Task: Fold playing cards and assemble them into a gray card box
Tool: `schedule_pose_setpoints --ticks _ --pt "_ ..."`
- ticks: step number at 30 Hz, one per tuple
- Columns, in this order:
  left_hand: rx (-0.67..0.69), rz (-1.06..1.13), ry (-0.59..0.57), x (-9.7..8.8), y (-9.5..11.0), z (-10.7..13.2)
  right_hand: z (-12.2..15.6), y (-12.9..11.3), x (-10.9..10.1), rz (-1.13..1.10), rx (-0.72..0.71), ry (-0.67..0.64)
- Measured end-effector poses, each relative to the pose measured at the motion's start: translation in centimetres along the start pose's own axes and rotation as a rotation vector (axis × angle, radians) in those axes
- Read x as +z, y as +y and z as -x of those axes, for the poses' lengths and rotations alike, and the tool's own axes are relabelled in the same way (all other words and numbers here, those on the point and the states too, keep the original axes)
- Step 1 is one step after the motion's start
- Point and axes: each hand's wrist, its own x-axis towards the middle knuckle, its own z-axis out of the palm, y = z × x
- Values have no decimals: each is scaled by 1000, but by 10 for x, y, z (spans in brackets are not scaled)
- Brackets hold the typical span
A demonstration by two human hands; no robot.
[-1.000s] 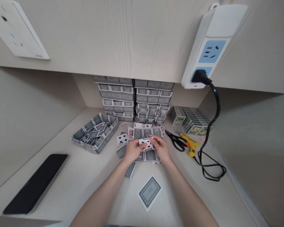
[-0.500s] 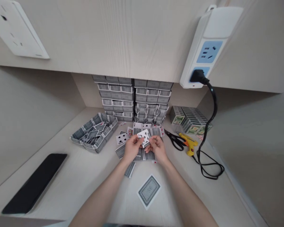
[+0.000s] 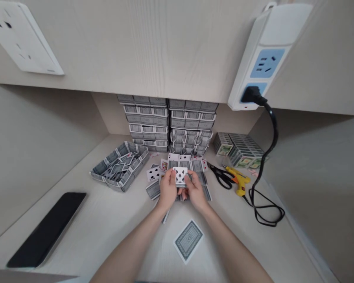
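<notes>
Between my left hand (image 3: pixel 168 189) and my right hand (image 3: pixel 195 189) is a playing card (image 3: pixel 180 175), its spade face turned up toward me. Both thumbs press on its side edges, with fingers curled beneath; whether more than one card is held I cannot tell. Under and behind the hands lies a flat panel of joined playing cards (image 3: pixel 198 165), grey backs up, partly hidden. Face-up spade card (image 3: pixel 153 174) rests left of my left hand. Nearer to me, a single card (image 3: pixel 188 241) lies back up between my forearms.
A card-made tray (image 3: pixel 124 183) at left holds loose cards. Stacked card boxes (image 3: pixel 147 119) stand behind. Right are black scissors (image 3: pixel 221 177), a yellow glue gun (image 3: pixel 238 179), its looping cable and packed card decks (image 3: pixel 243 151). A black phone-like slab (image 3: pixel 47 229) lies front left. A power strip (image 3: pixel 268 59) hangs above.
The held card has turned from tilted to level and come slightly nearer to me. My hands have shifted to grip it evenly at both sides. The view has moved slightly.
</notes>
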Motion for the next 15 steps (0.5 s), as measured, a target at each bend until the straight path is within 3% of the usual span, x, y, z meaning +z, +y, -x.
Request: schedule_pose_setpoints --ticks 7,15 --pt "71 -103 27 -4 2 2 4 3 4 -12 27 1" --pt "117 -1 -52 -4 -1 6 5 -3 4 -12 -18 52"
